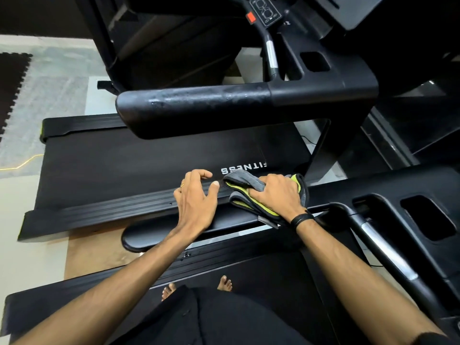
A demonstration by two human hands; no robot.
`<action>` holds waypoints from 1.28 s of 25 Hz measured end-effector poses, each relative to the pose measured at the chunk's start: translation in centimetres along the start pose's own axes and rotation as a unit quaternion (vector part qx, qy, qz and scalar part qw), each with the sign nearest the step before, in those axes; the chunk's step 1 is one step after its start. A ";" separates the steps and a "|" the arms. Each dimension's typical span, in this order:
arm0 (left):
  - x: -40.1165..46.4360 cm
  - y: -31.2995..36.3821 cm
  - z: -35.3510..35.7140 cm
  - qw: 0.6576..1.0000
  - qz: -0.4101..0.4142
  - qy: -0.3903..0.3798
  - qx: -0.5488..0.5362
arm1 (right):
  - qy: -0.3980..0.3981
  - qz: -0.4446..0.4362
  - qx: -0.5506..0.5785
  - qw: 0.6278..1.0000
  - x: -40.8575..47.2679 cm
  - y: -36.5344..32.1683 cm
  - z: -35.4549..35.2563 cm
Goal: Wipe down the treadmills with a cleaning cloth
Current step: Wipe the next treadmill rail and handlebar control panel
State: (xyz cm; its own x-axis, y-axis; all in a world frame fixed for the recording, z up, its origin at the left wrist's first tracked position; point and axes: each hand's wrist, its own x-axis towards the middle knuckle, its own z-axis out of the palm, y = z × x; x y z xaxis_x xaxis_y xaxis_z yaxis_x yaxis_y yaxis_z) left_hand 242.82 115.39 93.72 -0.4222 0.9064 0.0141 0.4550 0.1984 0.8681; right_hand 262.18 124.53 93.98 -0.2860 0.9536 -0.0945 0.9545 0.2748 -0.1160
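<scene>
broadly, the treadmill (pixel 154 158) is heavy and rigid, so it takes firm pressure. its ribbed side rail (pixel 112 210) will likely trap dust. the folded cleaning cloth (pixel 245 192) lies on that rail, soft and limp, best gripped bunched from above. the right hand (pixel 276 192) clutches it; the left hand (pixel 196 195) rests spread alongside.

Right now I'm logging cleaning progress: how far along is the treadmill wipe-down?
Nothing looks finished. In hand: the right hand presses the folded grey-and-yellow cleaning cloth on the black ribbed side rail; the left hand rests beside it. Left: the smudged black padded handrail, still speckled, and the rest.
</scene>
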 end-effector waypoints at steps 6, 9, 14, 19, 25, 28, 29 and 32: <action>0.0 2.1 2.6 1.000 -0.001 -0.005 0.015 | -0.018 0.040 -0.009 0.999 2.5 5.1 -0.1; -0.5 2.3 2.2 1.000 -0.001 0.001 0.030 | -0.042 0.041 -0.023 0.998 4.0 5.9 0.6; -1.7 0.1 -2.4 0.997 -0.004 0.074 0.024 | -0.164 0.024 -0.050 0.985 6.7 3.9 2.0; -1.4 -2.6 -8.0 0.987 -0.027 0.153 -0.032 | -0.200 -0.008 -0.031 0.979 6.1 -2.8 3.3; -0.6 -6.3 -12.8 0.986 -0.012 0.146 -0.078 | -0.217 -0.016 -0.025 0.976 4.5 -11.7 4.5; 0.2 -8.7 -16.7 0.992 -0.001 0.098 -0.082 | -0.220 -0.007 -0.030 0.975 3.4 -17.9 4.9; 0.3 -9.4 -17.8 0.993 -0.002 0.086 -0.078 | -0.213 -0.005 -0.035 0.976 2.8 -19.7 5.2; 0.9 -11.3 -20.5 0.998 -0.001 0.021 -0.060 | -0.151 -0.017 -0.054 0.987 0.9 -24.8 5.5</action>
State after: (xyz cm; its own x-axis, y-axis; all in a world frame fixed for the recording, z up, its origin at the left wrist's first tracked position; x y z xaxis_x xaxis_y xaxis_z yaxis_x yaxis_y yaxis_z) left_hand 221.23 106.32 94.11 -0.4573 0.8888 0.0310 0.3583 0.1522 0.9211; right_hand 237.76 117.92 91.37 -0.3148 0.8680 -0.3840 0.9426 0.3334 -0.0190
